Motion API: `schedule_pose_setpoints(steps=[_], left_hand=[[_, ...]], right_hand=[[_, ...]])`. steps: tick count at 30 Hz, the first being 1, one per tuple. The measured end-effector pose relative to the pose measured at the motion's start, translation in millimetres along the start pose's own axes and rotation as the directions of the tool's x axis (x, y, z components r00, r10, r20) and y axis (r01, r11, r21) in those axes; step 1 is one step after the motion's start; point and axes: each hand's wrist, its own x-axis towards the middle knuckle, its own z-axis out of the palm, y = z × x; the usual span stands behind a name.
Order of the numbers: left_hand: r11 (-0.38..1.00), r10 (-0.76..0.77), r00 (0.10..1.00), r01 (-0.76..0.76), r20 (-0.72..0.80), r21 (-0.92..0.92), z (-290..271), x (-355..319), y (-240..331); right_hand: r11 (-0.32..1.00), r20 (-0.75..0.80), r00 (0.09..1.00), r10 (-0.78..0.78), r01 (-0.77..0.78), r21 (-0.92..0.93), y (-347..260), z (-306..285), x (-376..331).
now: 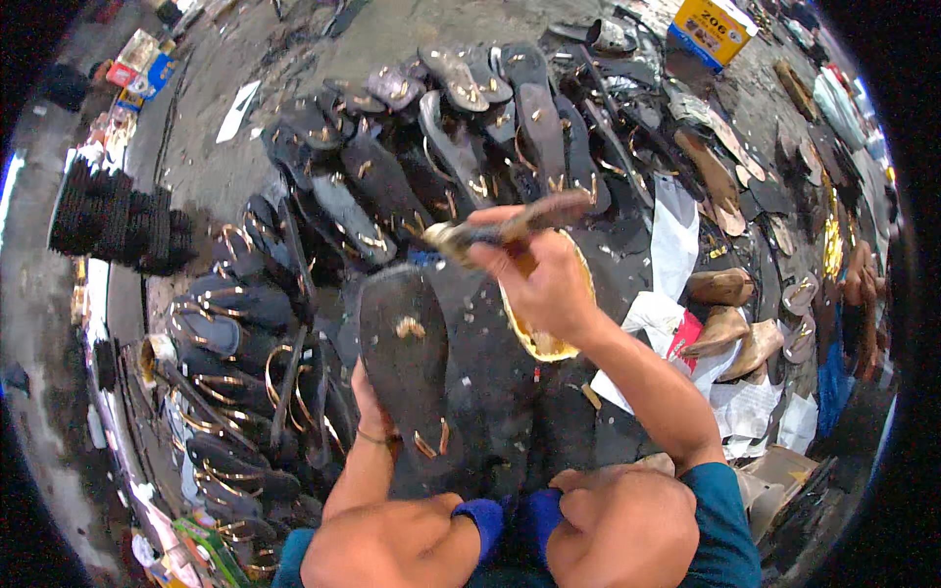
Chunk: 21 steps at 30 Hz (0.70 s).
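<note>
My left hand (pixel 371 404) grips a dark sandal sole (pixel 404 323) by its left edge, with its underside up. A pale tan patch marks its middle, and two gold strap ends poke through near the lower end. My right hand (pixel 551 286) is closed around a brush (pixel 495 227), slightly blurred, with a brown handle and a yellowish, caked left end. Beneath that hand sits a round container (pixel 539 343) with a yellow, crusted rim; the hand hides much of its inside. The brush is above and to the right of the sole, apart from it.
Several dark sandal soles with gold straps (pixel 387 176) lie in an arc ahead and down the left side (pixel 230 382). Black soles are stacked (pixel 113 220) at far left. Shoe lasts (pixel 720 333) and paper sheets (pixel 676 235) lie right. A yellow box (pixel 711 31) stands far right.
</note>
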Motion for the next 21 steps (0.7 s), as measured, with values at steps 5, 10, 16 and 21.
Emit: schedule_pose_setpoints(steps=[5,10,16,21], left_hand=[[0.980,0.167,0.968,-0.183,-0.185,-0.072,-46.6,25.1,18.2],[0.998,0.004,0.934,-0.024,-0.357,-0.050,-93.7,-31.5,-20.6],[0.980,-0.193,0.880,0.197,-0.435,-0.037,-122.7,-96.2,-52.7],[0.983,-0.174,0.898,0.184,-0.403,-0.015,-115.0,-76.6,-38.9]], right_hand=[[0.974,0.466,0.871,-0.157,0.215,-0.073,20.5,43.0,-97.2],[0.953,-0.092,0.996,-0.006,-0.022,-0.303,45.6,-15.9,-63.7],[0.810,-0.196,0.971,-0.138,-0.003,-0.586,58.8,-53.1,-54.9],[0.354,-0.004,0.868,0.496,-0.207,-0.912,28.8,-105.1,-118.9]])
